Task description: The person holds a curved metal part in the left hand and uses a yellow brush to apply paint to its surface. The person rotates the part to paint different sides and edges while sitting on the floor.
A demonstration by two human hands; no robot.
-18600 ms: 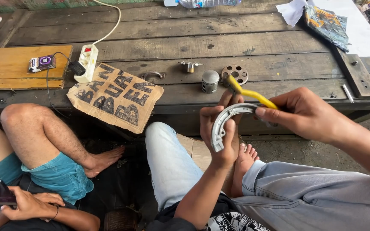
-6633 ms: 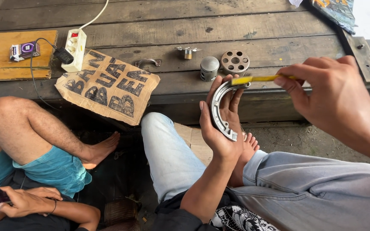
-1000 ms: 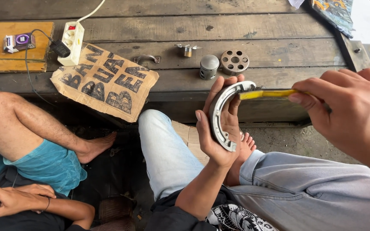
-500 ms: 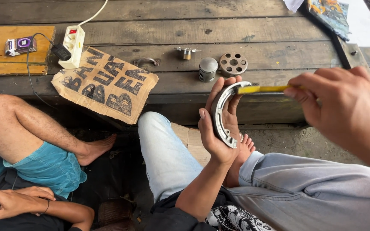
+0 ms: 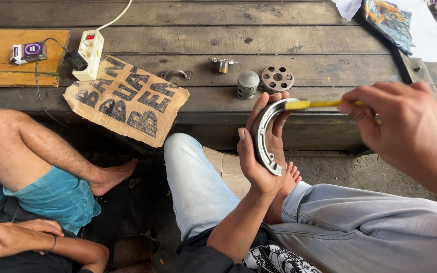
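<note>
At far left we are seeing a small purple-and-white packet (image 5: 25,52) lying on a wooden board (image 5: 6,71), then a torn brown cardboard sign (image 5: 126,100) with black lettering hanging over the bench (image 5: 228,40) edge. Since half a second ago the view is sitting slightly lower; the grip is unchanged. Our left hand (image 5: 260,151) is clamping the curved metal brake shoe (image 5: 263,132) upright above our knees, while our right hand (image 5: 400,126) is pinching a yellow-handled tool (image 5: 312,104) against its upper tip.
</note>
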